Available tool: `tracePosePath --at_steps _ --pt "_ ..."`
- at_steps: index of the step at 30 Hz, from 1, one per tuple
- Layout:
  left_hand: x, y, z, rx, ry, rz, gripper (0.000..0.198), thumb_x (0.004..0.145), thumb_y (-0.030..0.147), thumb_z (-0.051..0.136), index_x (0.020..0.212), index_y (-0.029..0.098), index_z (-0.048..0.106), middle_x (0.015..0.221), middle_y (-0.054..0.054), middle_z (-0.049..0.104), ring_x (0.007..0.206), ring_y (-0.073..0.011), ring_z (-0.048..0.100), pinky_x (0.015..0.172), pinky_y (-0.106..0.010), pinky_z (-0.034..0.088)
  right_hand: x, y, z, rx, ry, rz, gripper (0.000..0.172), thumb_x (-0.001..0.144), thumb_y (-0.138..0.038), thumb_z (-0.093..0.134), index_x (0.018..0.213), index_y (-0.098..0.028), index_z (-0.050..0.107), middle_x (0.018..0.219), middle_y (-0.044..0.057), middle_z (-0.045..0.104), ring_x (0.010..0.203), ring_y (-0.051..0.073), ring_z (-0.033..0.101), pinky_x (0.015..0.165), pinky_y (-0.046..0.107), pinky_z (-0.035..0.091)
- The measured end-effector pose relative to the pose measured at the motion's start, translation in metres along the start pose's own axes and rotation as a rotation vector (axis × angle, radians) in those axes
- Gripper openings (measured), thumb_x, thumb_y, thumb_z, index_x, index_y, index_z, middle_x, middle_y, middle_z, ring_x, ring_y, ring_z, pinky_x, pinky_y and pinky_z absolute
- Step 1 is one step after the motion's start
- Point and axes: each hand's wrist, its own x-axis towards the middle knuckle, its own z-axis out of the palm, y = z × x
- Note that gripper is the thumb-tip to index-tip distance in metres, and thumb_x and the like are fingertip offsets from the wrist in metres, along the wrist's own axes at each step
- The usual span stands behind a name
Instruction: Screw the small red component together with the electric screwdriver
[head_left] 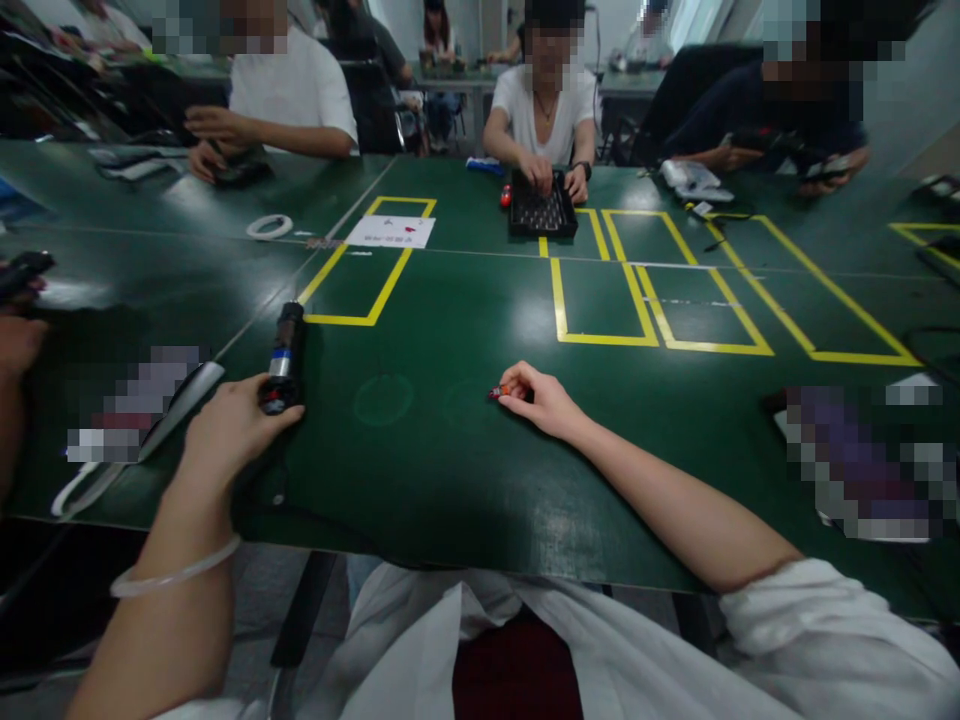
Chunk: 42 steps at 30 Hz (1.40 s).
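My left hand (232,420) is closed around the near end of a black cylindrical tool (283,350) with a silver and blue band, at the left of the green table (420,460). The tool's exact kind is unclear. Near the table's middle, my right hand (536,398) pinches a small red and dark piece (496,393); the fingers cover most of it, so I cannot tell its kind. To the left of that hand, a faint ring mark (383,399) shows on the tabletop.
Yellow tape outlines (606,340) mark the table, with a printed paper sheet (391,232) over one. A white tape roll (270,228) lies at the far left. Opposite, a person's hands work at a black tray (544,222). Blurred-out devices lie at both sides.
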Motion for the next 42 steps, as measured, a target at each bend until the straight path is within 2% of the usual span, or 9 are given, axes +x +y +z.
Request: tracePosePath --at_steps 2,4,7,11,15,19,22,27,42 --pt "-0.003 0.025 0.002 0.165 0.023 -0.127 0.068 0.07 0.065 0.055 0.121 0.019 0.058 0.115 -0.019 0.064 0.104 -0.0462 0.061 0.076 -0.056 0.048 0.0 -0.001 0.0 -0.004 -0.002 -0.014 0.015 0.085 -0.026 0.061 0.096 -0.02 0.053 0.076 -0.002 0.057 0.067 0.012 0.053 0.066 0.025 0.045" --pt "-0.006 0.052 0.005 0.223 -0.025 -0.145 0.069 0.074 0.062 0.054 0.126 0.016 0.054 0.121 -0.021 0.06 0.105 -0.0438 0.061 0.078 -0.054 0.05 0.001 -0.002 0.0 -0.021 0.014 -0.044 0.015 0.084 -0.027 0.062 0.095 -0.02 0.055 0.079 -0.001 0.056 0.068 0.012 0.053 0.066 0.026 0.045" --pt "-0.011 0.093 0.014 0.251 -0.058 -0.075 0.066 0.08 0.059 0.05 0.128 0.013 0.05 0.12 -0.022 0.058 0.106 -0.0388 0.061 0.083 -0.048 0.051 0.002 -0.003 0.0 -0.068 0.053 -0.083 0.013 0.084 -0.027 0.064 0.093 -0.02 0.057 0.08 -0.001 0.053 0.067 0.012 0.05 0.064 0.025 0.042" --pt "-0.02 0.144 0.03 0.289 -0.051 0.056 0.065 0.081 0.056 0.051 0.128 0.011 0.05 0.114 -0.02 0.058 0.102 -0.0362 0.06 0.082 -0.044 0.05 0.001 -0.001 0.001 -0.058 0.021 -0.044 0.015 0.084 -0.027 0.063 0.094 -0.02 0.055 0.067 -0.006 0.047 0.058 0.01 0.045 0.058 0.023 0.038" --pt "-0.026 0.189 0.044 0.29 -0.054 0.2 0.064 0.081 0.055 0.055 0.129 0.013 0.048 0.112 -0.018 0.059 0.098 -0.0335 0.06 0.082 -0.041 0.048 -0.001 0.001 0.004 -0.04 -0.015 -0.02 0.016 0.083 -0.028 0.064 0.092 -0.019 0.054 0.068 -0.005 0.054 0.058 0.01 0.049 0.057 0.023 0.039" --pt "-0.026 0.223 0.052 0.291 -0.057 0.312 0.064 0.079 0.054 0.06 0.128 0.013 0.049 0.111 -0.017 0.059 0.097 -0.0322 0.059 0.081 -0.039 0.046 -0.001 0.001 0.004 -0.045 0.004 -0.008 0.014 0.083 -0.026 0.063 0.091 -0.019 0.053 0.069 -0.004 0.056 0.058 0.01 0.051 0.057 0.023 0.041" --pt "-0.026 0.237 0.057 0.297 -0.06 0.354 0.066 0.079 0.054 0.061 0.128 0.012 0.049 0.11 -0.017 0.059 0.096 -0.0315 0.058 0.079 -0.039 0.045 0.0 0.001 0.004 -0.061 0.025 -0.012 0.013 0.082 -0.024 0.063 0.089 -0.019 0.053 0.068 -0.004 0.056 0.057 0.01 0.051 0.056 0.022 0.041" --pt "-0.029 0.247 0.063 0.313 -0.035 0.368 0.067 0.08 0.052 0.062 0.131 0.011 0.047 0.109 -0.015 0.058 0.098 -0.0301 0.056 0.081 -0.038 0.043 0.002 0.001 0.006 -0.159 0.01 -0.009 0.013 0.082 -0.021 0.063 0.088 -0.019 0.053 0.067 -0.005 0.056 0.057 0.01 0.052 0.057 0.022 0.04" --pt "-0.032 0.252 0.065 0.3 -0.007 0.388 0.065 0.082 0.049 0.06 0.132 0.01 0.048 0.109 -0.016 0.056 0.1 -0.0312 0.054 0.087 -0.04 0.04 0.002 0.003 0.009 -0.248 0.037 -0.14 0.005 0.087 -0.017 0.061 0.092 -0.017 0.063 0.082 0.002 0.062 0.072 0.013 0.06 0.07 0.026 0.047"
